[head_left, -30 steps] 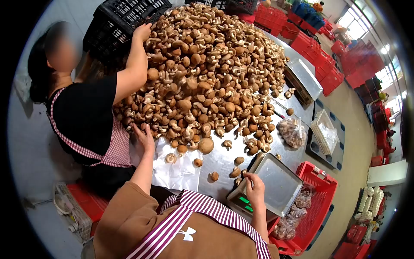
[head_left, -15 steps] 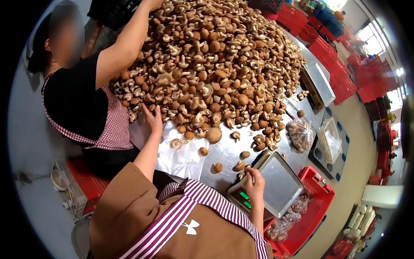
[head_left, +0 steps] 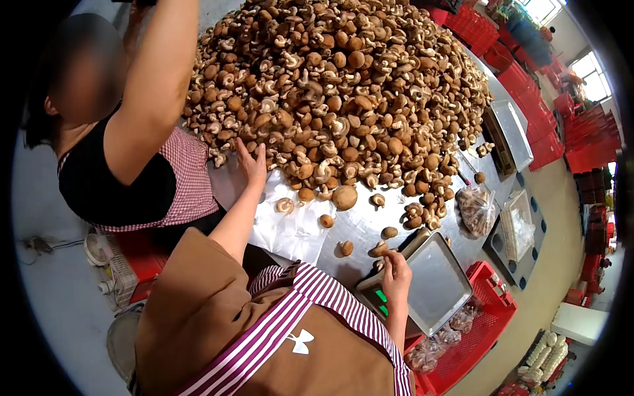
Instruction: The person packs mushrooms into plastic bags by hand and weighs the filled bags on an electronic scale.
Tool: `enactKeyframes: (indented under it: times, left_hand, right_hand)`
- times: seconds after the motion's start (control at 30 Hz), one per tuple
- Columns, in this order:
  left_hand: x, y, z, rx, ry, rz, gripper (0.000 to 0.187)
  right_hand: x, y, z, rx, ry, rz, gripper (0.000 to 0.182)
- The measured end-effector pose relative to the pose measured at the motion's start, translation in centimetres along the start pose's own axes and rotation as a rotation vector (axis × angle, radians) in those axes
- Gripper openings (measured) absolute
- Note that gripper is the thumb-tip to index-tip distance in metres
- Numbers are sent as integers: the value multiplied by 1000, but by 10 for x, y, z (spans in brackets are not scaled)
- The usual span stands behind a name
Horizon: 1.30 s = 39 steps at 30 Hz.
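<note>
A large heap of brown shiitake mushrooms [head_left: 343,99] covers most of the metal table [head_left: 337,237]. At its near left edge my left hand [head_left: 252,166] is open, fingers spread against the mushrooms. Below that hand lies a white plastic bag [head_left: 284,228], flat, with a few mushrooms at its upper edge. My right hand [head_left: 397,276] is closed in a pinch at a mushroom [head_left: 379,249] beside the scale; the fingertips partly hide what they grip. The scale [head_left: 436,284] has a bare metal pan and a lit green display.
A co-worker [head_left: 132,145] in a checked apron reaches across at the left. On the right are a filled bag of mushrooms [head_left: 476,210], a white basket [head_left: 517,221] and a red crate [head_left: 482,317] with bagged mushrooms. Red crates [head_left: 528,112] stand stacked behind.
The view has shifted, moving the scene slightly to the right. The co-worker's raised arm has come closer and swung left. Both my hands keep about the same places relative to the heap and scale.
</note>
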<state>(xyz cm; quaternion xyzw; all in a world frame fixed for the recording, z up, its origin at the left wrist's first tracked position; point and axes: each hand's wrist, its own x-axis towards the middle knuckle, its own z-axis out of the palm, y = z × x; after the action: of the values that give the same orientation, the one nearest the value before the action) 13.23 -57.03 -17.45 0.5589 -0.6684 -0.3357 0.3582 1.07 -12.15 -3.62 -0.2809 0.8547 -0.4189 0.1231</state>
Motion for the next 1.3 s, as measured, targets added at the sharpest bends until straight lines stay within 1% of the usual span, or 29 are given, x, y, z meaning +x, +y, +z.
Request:
enactKeyframes:
  times: [0.2, 0.3, 0.33, 0.37, 0.43, 0.47, 0.5, 0.57, 0.63, 0.7, 0.73, 0.8, 0.83, 0.9, 0.93, 0.97, 1.03, 1.1, 1.17, 1.23, 1.27, 1.3]
  left_hand:
    - [1, 1, 0, 80, 18, 43, 88]
    - [8, 21, -3, 146, 64, 90, 86]
    - [17, 27, 1, 140, 123, 178, 77]
    - [25, 38, 2, 146, 123, 185, 77]
    - [43, 62, 4, 161, 104, 306, 68]
    - [53, 77, 6, 222, 111, 353, 61]
    - [60, 91, 9, 310, 106, 344, 62]
    - [74, 100, 20, 423, 32, 299, 61]
    - [90, 100, 29, 606, -65, 264, 57]
    - [99, 105, 30, 736, -166, 223, 54]
    - [99, 111, 28, 744, -171, 227, 54]
    - [102, 119, 22, 444, -199, 18, 52]
    - [104, 119, 16, 114, -257, -66, 50]
    - [98, 115, 8, -248, -264, -21, 49]
    - [85, 133, -1, -319, -319, -44, 48]
    - [86, 122, -2, -490, -414, -54, 47]
    - [56, 155, -16, -700, -545, -81, 46]
    - [50, 155, -18, -783, -628, -68, 45]
    - [37, 167, -20, -791, -646, -70, 47]
    - [25, 174, -17, -886, -724, -98, 47]
    - [16, 183, -14, -769, -708, -120, 48]
    - [2, 192, -12, -755, -745, -148, 50]
  right_hand:
    - [-4, 3, 1, 10, -5, 4, 12]
    - [-5, 3, -3, -2, -4, 2, 12]
    - [-5, 4, -4, 6, -2, 5, 12]
    - [-5, 6, -5, 2, -24, 19, 12]
    - [-4, 6, -7, 6, -45, 32, 13]
    - [-2, 4, -7, 13, -39, 10, 13]
    - [0, 4, -7, 21, -32, -13, 13]
    - [3, 7, -4, 33, -36, -19, 13]
    - [6, 8, 0, 49, -36, -16, 12]
    - [9, 8, 2, 62, -47, -53, 12]
    - [10, 7, 3, 68, -47, -44, 12]
    - [13, 5, 4, 75, -52, -64, 12]
    - [14, 5, 3, 84, -51, -62, 12]
    - [15, 7, 3, 58, -71, -52, 13]
    - [16, 10, 5, 60, -75, -61, 14]
    - [17, 12, 6, 67, -82, -59, 14]
    - [19, 14, 8, 74, -102, -68, 14]
    - [24, 14, 10, 77, -123, -73, 15]
    - [30, 10, 8, 64, -141, -99, 14]
    - [34, 7, 7, 72, -150, -91, 14]
    - [37, 6, 7, 80, -157, -88, 14]
    - [40, 6, 7, 78, -156, -99, 14]
